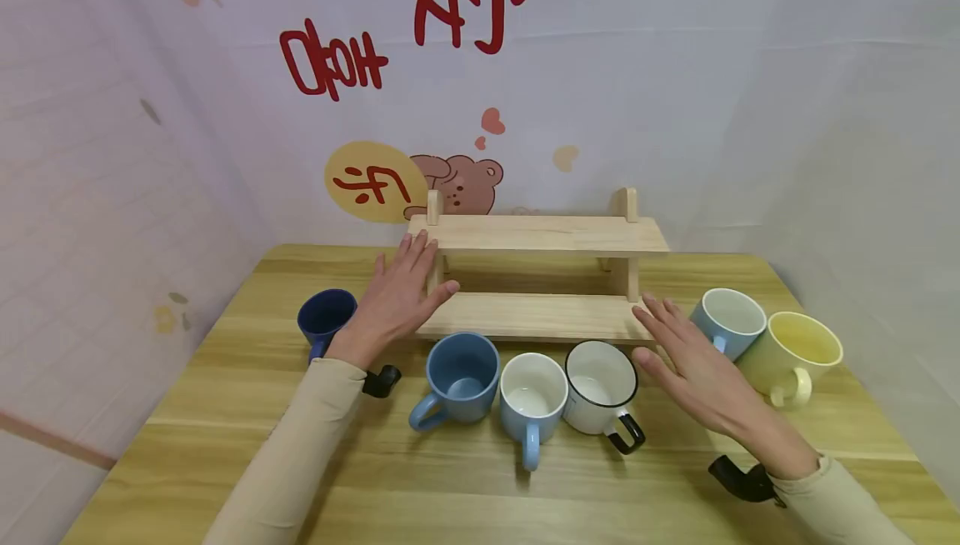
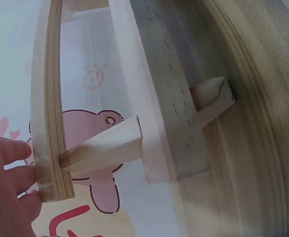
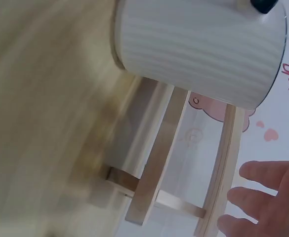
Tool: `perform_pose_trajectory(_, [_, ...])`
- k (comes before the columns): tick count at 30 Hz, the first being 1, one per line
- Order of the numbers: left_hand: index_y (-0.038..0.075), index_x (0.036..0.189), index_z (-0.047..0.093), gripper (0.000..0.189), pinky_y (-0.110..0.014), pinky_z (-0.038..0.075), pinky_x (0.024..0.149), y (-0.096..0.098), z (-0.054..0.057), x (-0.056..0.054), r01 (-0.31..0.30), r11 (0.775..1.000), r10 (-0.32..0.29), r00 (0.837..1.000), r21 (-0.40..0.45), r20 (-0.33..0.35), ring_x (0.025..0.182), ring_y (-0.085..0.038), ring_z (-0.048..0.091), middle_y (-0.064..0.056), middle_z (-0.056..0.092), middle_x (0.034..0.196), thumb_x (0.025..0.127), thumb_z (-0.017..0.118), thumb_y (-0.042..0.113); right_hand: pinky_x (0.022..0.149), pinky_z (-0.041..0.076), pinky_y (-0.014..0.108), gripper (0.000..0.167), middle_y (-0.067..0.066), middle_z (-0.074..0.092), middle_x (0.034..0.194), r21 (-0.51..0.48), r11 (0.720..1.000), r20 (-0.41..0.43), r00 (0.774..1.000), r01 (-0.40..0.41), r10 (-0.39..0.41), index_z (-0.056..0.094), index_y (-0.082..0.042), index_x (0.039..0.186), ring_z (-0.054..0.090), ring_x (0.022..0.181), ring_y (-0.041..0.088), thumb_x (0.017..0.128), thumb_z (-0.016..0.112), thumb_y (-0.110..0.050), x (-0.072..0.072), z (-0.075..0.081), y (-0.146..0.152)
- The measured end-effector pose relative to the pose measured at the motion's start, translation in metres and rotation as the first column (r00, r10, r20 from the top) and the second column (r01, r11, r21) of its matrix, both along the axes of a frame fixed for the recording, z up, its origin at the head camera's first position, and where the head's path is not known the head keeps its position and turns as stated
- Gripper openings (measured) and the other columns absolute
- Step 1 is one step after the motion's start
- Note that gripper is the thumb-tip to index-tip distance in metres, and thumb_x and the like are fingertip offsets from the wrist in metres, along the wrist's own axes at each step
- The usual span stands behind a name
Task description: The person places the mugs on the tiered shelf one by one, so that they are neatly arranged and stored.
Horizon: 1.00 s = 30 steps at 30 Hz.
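Outstretched and unclenched, left hand (image 1: 399, 297) and right hand (image 1: 696, 368) flank a wooden rack (image 1: 536, 234) behind 3 mugs (image 1: 531, 403).

Printed sheets (image 1: 637, 103) are hanging across the frame's top and sides, enclosing a table (image 1: 420, 491) at bottom, suggesting a makeshift booth.

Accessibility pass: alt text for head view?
A person's left hand and right hand near opposite ends of a two-tier wooden shelf on a table. Three mugs in front, a dark blue mug left, a light blue mug and yellow mug right.
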<state>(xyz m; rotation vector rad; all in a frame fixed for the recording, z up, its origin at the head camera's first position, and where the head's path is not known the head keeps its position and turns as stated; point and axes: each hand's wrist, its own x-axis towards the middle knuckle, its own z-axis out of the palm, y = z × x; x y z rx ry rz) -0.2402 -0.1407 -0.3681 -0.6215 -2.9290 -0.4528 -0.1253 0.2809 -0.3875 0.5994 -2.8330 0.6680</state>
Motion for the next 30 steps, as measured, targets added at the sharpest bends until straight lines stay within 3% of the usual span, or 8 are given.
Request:
perform_pose_trajectory(5, [0.007, 0.166, 0.021, 0.090, -0.064, 0.002, 0.123, -0.004, 0.000, -0.002, 0.002, 1.000, -0.002, 1.000, 0.004, 0.006, 0.160, -0.030, 0.000, -0.011, 0.009, 0.173, 0.103, 0.030, 0.072, 0.108, 0.032, 0.072, 0.058, 0.011, 0.029, 0.169, -0.049, 0.999, 0.053, 0.999, -0.005, 0.008, 0.039, -0.009, 0.161, 0.022, 0.155, 0.039, 0.109, 0.054, -0.030, 0.011, 0.003, 0.004])
perform_pose_trajectory(11, [0.008, 0.166, 0.023, 0.088, -0.063, 0.001, 0.124, -0.009, -0.001, 0.000, 0.004, 1.000, -0.005, 1.000, 0.029, 0.013, 0.160, -0.029, 0.000, -0.011, 0.011, 0.173, 0.104, 0.031, 0.071, 0.093, 0.051, 0.060, 0.047, 0.013, 0.049, 0.157, -0.094, 0.996, 0.095, 0.995, -0.003, 0.012, 0.051, -0.010, 0.153, 0.054, 0.134, 0.041, 0.109, 0.052, -0.025, 0.024, 0.006, 0.007])
perform_pose_trajectory(16, [0.010, 0.166, 0.024, 0.087, -0.062, 0.000, 0.124, -0.010, -0.001, -0.001, 0.009, 0.999, -0.010, 1.000, 0.049, 0.027, 0.160, -0.028, -0.001, -0.008, 0.010, 0.174, 0.104, 0.033, 0.070, 0.091, 0.055, 0.043, 0.036, 0.005, 0.065, 0.141, -0.142, 0.990, 0.168, 0.985, -0.001, 0.025, 0.062, -0.016, 0.144, 0.063, 0.124, 0.028, 0.110, 0.052, -0.023, 0.032, 0.005, 0.012])
perform_pose_trajectory(20, [0.010, 0.165, 0.025, 0.086, -0.061, 0.000, 0.125, -0.010, -0.003, -0.001, 0.011, 0.998, -0.012, 1.000, 0.062, 0.023, 0.160, -0.027, -0.001, -0.008, 0.010, 0.174, 0.104, 0.034, 0.069, 0.091, 0.054, 0.028, 0.030, -0.007, 0.071, 0.128, -0.203, 0.978, 0.224, 0.971, -0.035, 0.081, 0.069, -0.018, 0.134, 0.064, 0.119, 0.011, 0.111, 0.049, -0.020, 0.034, 0.002, 0.014])
perform_pose_trajectory(24, [0.008, 0.165, 0.026, 0.086, -0.062, 0.001, 0.124, -0.009, -0.004, -0.001, 0.017, 0.997, -0.018, 1.000, 0.076, 0.014, 0.160, -0.029, 0.001, -0.009, 0.012, 0.173, 0.104, 0.035, 0.069, 0.094, 0.052, 0.025, 0.033, -0.011, 0.073, 0.121, -0.268, 0.961, 0.299, 0.942, -0.069, 0.151, 0.074, -0.018, 0.125, 0.063, 0.118, 0.005, 0.113, 0.044, -0.018, 0.035, -0.002, 0.016])
perform_pose_trajectory(30, [0.008, 0.165, 0.027, 0.086, -0.062, 0.001, 0.124, -0.006, -0.005, -0.002, 0.024, 0.996, -0.025, 1.000, 0.084, 0.010, 0.160, -0.029, 0.001, -0.009, 0.012, 0.173, 0.104, 0.035, 0.069, 0.094, 0.052, 0.025, 0.040, -0.008, 0.075, 0.119, -0.358, 0.930, 0.441, 0.863, -0.083, 0.247, 0.076, -0.020, 0.120, 0.065, 0.116, 0.006, 0.115, 0.037, -0.018, 0.034, -0.009, 0.020])
